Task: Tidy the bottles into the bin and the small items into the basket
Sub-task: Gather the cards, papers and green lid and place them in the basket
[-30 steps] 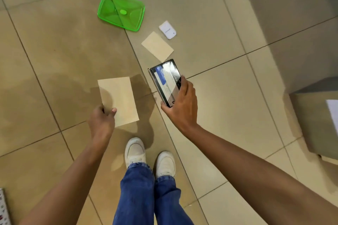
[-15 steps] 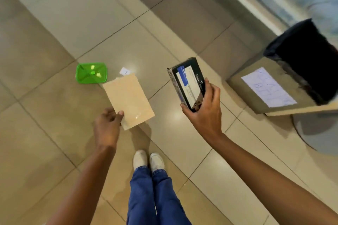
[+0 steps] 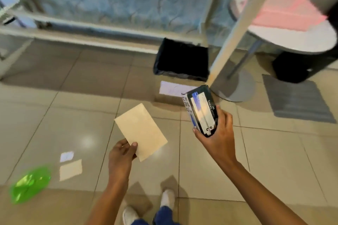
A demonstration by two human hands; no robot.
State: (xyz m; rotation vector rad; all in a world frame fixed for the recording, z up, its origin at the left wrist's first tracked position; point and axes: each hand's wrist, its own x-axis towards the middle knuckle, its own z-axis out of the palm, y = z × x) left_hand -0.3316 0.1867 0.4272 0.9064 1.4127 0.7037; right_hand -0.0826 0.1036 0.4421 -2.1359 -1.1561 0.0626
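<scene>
Head view looked down over a tiled floor (image 3: 54, 115) towards a white frame whose slanted leg (image 3: 236, 29) cut across the upper right. Below that leg stood a black-lined carton (image 3: 181, 76), mouth open upward and a pale label on its near wall; it was probably the receptacle being headed for, though whether it served as bin or basket could not be told. To its right a round pedestal foot (image 3: 237, 89) and a grey mat (image 3: 296, 100) took up the floor, and the slanted leg came down just beside the carton's right rim, so the freer way in lay over the near and left edges, where bare tile ran up to the carton.

A blurred green lid (image 3: 30, 184) lay at lower left, well apart from the carton. The left hand (image 3: 121, 153) pinched a tan envelope (image 3: 140, 131) by its near corner, thumb on top, leaving the sheet fanned out flat ahead. The right hand (image 3: 217, 133) had its fingers wrapped round the lower end of a pencil box (image 3: 201, 111), raised on end and tilted towards the carton, seemingly readied for dropping in. Both items were in the air, short of the carton. A tan card (image 3: 70, 170) and a white slip (image 3: 66, 156) lay on the tiles near the lid, not yet collected.
</scene>
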